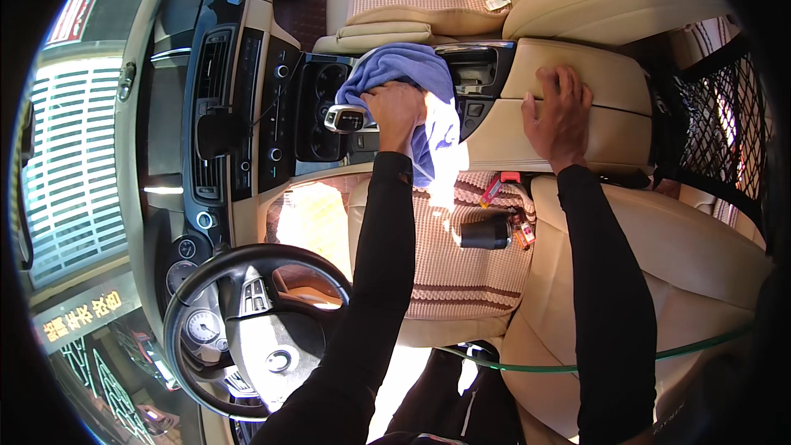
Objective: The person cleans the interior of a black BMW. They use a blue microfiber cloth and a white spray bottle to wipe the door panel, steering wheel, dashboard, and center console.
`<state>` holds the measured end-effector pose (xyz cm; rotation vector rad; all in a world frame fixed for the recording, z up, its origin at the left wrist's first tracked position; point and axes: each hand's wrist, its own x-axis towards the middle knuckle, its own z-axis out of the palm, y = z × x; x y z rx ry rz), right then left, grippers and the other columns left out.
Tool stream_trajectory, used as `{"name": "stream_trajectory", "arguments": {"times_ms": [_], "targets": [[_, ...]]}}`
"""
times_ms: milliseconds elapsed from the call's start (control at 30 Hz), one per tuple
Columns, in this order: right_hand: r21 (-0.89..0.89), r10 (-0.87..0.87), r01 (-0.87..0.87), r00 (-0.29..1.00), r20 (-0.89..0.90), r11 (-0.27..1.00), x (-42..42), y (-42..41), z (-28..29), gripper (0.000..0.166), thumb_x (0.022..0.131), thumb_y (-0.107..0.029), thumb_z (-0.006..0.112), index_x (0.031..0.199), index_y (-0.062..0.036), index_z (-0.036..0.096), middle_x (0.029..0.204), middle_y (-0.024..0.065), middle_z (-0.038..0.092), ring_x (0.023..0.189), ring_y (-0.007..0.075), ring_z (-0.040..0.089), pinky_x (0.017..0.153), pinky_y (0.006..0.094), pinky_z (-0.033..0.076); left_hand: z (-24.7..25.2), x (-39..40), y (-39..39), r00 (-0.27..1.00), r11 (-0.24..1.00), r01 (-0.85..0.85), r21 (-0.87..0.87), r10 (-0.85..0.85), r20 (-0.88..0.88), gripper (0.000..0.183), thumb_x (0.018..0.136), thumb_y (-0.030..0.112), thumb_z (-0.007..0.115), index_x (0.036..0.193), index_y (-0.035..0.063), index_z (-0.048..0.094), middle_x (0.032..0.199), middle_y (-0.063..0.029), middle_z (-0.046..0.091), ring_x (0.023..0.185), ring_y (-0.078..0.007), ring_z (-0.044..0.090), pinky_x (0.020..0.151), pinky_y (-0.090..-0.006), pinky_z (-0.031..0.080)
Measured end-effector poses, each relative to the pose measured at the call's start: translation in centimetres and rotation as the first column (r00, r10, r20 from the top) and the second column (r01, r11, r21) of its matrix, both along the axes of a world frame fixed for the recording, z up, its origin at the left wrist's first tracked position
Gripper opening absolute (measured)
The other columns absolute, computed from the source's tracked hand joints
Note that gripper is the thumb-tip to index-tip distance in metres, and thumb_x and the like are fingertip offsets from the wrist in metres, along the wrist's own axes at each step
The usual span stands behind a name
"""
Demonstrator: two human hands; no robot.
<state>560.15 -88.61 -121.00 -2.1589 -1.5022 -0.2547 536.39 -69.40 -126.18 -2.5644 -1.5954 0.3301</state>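
My left hand (398,112) presses a bunched blue cloth (401,65) onto the center console of a car, just beside the gear shift lever (345,118). Part of the cloth hangs over the console's edge toward the driver's seat, bright in the sun. My right hand (559,114) rests with its fingers spread on the beige leather armrest lid (609,77), holding nothing. Between the two hands is an open storage tray (473,68) in the console. The fingertips of my left hand are partly hidden in the cloth's folds.
The steering wheel (259,253) stands at lower left. On the driver's seat cover (457,272) lie a black cup-like object (485,233), small wrapped packets (524,233) and a red seat-belt buckle (510,177). Papers (497,0) lie on the passenger seat. A green strip (531,368) crosses the foreground.
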Motion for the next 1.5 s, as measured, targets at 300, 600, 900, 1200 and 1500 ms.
{"name": "stream_trajectory", "arguments": {"times_ms": [300,600,900,1200,1500], "targets": [[-0.043,-0.009,0.01,1.0,0.015,0.999,0.5,-0.7,-0.7,0.046,0.085,-0.024,0.07,0.126,-0.0083,0.059,0.124,0.0146,0.055,0.129,0.0328,0.049,0.105,0.0514,0.037,2.8,8.0,-10.4,0.86,0.953,-0.102,0.286,-0.06,0.507,0.058,0.091,0.032,0.062,0.117,-0.0195,0.057,0.118,-0.0388,0.064,0.124,-0.0534,0.055,0.122,-0.0527,0.028],[-0.053,-0.024,0.024,1.0,-0.004,0.998,1.1,-1.3,-1.0,0.043,0.086,-0.026,0.068,0.124,-0.0078,0.059,0.121,0.014,0.055,0.129,0.0331,0.048,0.107,0.0508,0.036,6.8,3.0,-3.9,-0.353,0.6,0.543,-0.588,0.798,0.489,0.08,0.105,0.068,0.032,0.119,-0.0052,0.061,0.096,-0.0179,0.068,0.081,-0.0302,0.069,0.07,-0.0435,0.06],[-0.009,-0.014,0.013,1.0,-0.007,1.0,0.1,0.1,-0.6,0.047,0.079,-0.021,0.07,0.123,-0.0068,0.059,0.123,0.0139,0.056,0.13,0.0316,0.049,0.109,0.0494,0.035,5.6,19.1,-3.5,0.893,0.934,0.243,-0.263,-0.109,0.436,0.094,0.091,0.082,0.042,0.099,-0.0037,0.079,0.109,-0.0308,0.073,0.111,-0.0468,0.066,0.105,-0.0693,0.032],[-0.052,-0.003,0.004,1.0,0.018,0.999,0.3,-0.5,-1.1,0.051,0.079,-0.021,0.071,0.125,-0.0059,0.059,0.127,0.015,0.055,0.132,0.0322,0.048,0.11,0.0493,0.034,6.1,9.3,-9.8,0.338,0.84,0.528,-0.124,-0.075,0.938,0.031,0.097,0.022,0.063,0.109,-0.0059,0.065,0.11,-0.0247,0.069,0.109,-0.0341,0.068,0.098,-0.0435,0.05],[-0.038,0.018,-0.02,0.999,-0.041,0.999,0.3,-0.7,-1.2,0.045,0.085,-0.021,0.069,0.126,-0.0072,0.059,0.127,0.0158,0.054,0.131,0.0333,0.048,0.109,0.0503,0.035,17.7,-11.5,-13.4,-0.488,0.926,-0.212,-0.311,0.175,0.855,0.05,0.106,0.035,0.044,0.139,-0.0018,0.045,0.131,-0.0228,0.061,0.112,-0.0366,0.068,0.096,-0.0513,0.06]]}}
